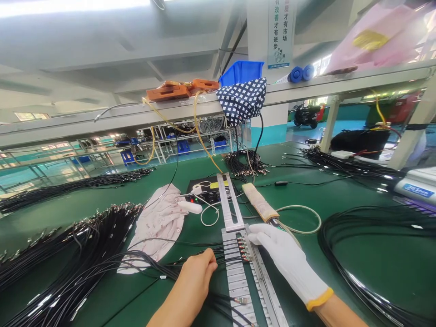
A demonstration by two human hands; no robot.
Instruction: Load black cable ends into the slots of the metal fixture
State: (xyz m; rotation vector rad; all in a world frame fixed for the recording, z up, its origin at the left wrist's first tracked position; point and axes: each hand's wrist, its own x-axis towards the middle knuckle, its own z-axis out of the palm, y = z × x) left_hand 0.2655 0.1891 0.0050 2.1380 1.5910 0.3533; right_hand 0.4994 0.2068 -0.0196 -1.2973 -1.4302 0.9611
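My bare left hand (195,277) is curled shut on thin black cables (163,268) just left of a slotted metal fixture (238,277) lying on the green bench. Several cable ends with metal connectors (243,249) sit in the fixture's slots. My right hand (284,259) wears a white glove with a yellow cuff; its fingers are closed near the connectors and against a tool with a tan padded handle (260,203). Whether it grips that tool is hidden.
Big bundles of black cable lie at left (68,254) and coil at right (374,227). A white glove (160,222), a black control box (207,193) and a metal rail (229,204) sit behind the fixture. An overhead shelf (211,109) carries a blue bin and orange cases.
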